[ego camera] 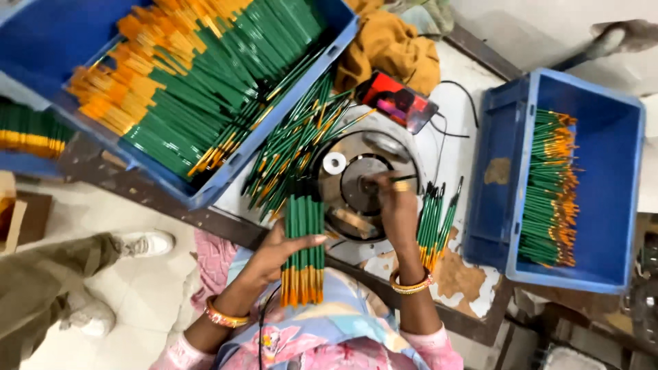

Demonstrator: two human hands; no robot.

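Two blue crates; chipped worktable

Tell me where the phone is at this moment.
In the head view, the phone lies top centre on the table, just beyond the round metal machine and beside the yellow cloth.
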